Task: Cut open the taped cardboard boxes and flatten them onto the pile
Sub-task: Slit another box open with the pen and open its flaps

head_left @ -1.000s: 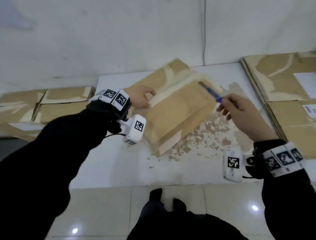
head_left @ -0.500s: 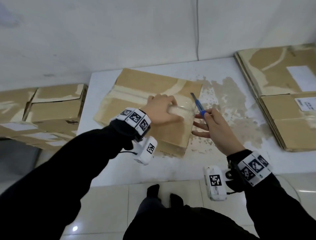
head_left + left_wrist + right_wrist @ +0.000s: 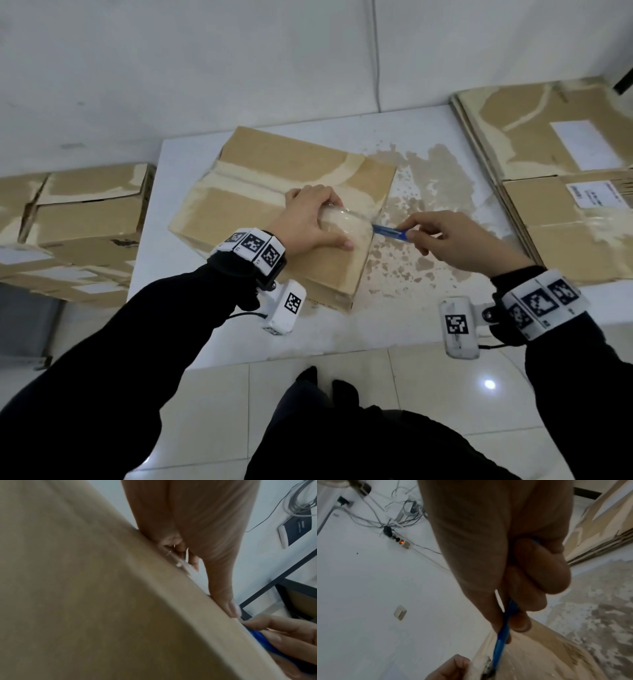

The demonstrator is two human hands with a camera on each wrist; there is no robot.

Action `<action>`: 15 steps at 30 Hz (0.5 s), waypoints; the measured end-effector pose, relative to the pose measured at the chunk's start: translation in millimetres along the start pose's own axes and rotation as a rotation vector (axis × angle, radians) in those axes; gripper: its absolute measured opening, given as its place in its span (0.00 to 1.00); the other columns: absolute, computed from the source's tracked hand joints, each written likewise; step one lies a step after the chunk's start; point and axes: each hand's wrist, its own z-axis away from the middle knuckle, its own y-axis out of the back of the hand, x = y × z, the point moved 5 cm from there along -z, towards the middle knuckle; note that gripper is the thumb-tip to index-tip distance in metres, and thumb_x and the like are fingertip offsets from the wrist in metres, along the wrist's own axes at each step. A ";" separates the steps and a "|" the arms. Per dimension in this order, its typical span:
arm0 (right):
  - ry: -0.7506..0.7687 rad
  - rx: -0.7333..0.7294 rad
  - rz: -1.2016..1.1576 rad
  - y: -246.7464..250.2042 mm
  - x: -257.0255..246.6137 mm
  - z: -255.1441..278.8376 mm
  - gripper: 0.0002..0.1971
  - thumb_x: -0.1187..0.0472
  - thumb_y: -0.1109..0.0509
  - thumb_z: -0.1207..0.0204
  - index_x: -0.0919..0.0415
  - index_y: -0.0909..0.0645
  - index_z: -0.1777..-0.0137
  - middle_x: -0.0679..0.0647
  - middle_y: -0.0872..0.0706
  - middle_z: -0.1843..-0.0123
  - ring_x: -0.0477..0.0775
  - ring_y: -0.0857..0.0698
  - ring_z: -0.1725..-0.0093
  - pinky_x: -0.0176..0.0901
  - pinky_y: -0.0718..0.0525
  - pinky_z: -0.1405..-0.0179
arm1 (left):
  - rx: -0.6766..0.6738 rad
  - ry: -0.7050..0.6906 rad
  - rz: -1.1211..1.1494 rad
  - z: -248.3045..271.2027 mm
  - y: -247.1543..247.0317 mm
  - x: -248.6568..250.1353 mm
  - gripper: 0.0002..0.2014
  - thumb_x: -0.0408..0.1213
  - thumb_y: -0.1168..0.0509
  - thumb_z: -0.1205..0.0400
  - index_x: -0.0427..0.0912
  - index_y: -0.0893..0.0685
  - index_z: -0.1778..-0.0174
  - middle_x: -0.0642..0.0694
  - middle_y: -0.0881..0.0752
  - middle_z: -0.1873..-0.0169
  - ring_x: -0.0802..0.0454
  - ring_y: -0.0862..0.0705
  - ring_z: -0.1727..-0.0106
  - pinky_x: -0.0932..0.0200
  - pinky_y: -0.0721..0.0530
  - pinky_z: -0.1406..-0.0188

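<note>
A taped cardboard box [image 3: 274,212] lies on the white table [image 3: 394,329]. My left hand [image 3: 318,219] rests on its right top edge, where it grips a bunch of clear tape [image 3: 346,222]. In the left wrist view the fingers [image 3: 181,547] curl over shiny tape and the thumb presses the box [image 3: 85,588] edge. My right hand [image 3: 421,233] pinches a blue knife [image 3: 390,233], its tip at the box's upper right edge beside the tape. The right wrist view shows the knife [image 3: 500,646] pointing down at the box [image 3: 539,662].
Flattened boxes form a pile [image 3: 548,164] on the table's right side. Several closed boxes [image 3: 85,212] stand off the table's left edge. Brown scraped patches [image 3: 428,192] mark the tabletop right of the box. A wall runs behind the table, and tiled floor [image 3: 394,394] lies in front.
The box has turned from a tilted, angled pose to lying flat. My left hand slid to its right top edge onto the tape. The knife swung round to point left at that edge.
</note>
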 end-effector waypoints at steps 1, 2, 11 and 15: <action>0.000 -0.003 -0.005 2.0 0.3 -0.4 0.09 0.57 0.39 0.17 0.51 0.17 0.44 0.49 0.16 0.69 0.45 0.25 0.77 0.37 0.27 0.74 | 0.011 -0.013 0.007 -0.5 0.7 0.2 0.31 0.51 0.17 0.40 0.44 0.22 0.46 0.65 0.30 0.58 0.61 0.35 0.52 0.64 0.42 0.42; 0.002 -0.027 -0.026 1.8 0.5 0.4 0.09 0.57 0.39 0.17 0.51 0.17 0.44 0.48 0.17 0.70 0.42 0.26 0.78 0.34 0.27 0.76 | 0.026 -0.022 0.013 -0.7 1.7 0.4 0.32 0.51 0.17 0.40 0.44 0.22 0.46 0.65 0.30 0.58 0.63 0.35 0.53 0.64 0.42 0.42; -0.089 0.164 -0.231 24.5 21.7 38.1 0.09 0.59 0.38 0.17 0.50 0.19 0.41 0.51 0.13 0.63 0.46 0.25 0.77 0.39 0.25 0.76 | -0.215 0.023 -0.352 -8.6 4.1 5.9 0.33 0.67 0.28 0.33 0.48 0.27 0.42 0.52 0.20 0.53 0.51 0.24 0.44 0.48 0.44 0.30; 0.047 0.176 -0.143 11.8 7.2 29.1 0.10 0.59 0.36 0.19 0.44 0.20 0.41 0.47 0.13 0.58 0.46 0.23 0.71 0.33 0.25 0.71 | -0.198 0.094 -0.372 -10.6 6.8 21.4 0.37 0.60 0.29 0.28 0.45 0.35 0.30 0.52 0.17 0.60 0.46 0.20 0.48 0.47 0.36 0.34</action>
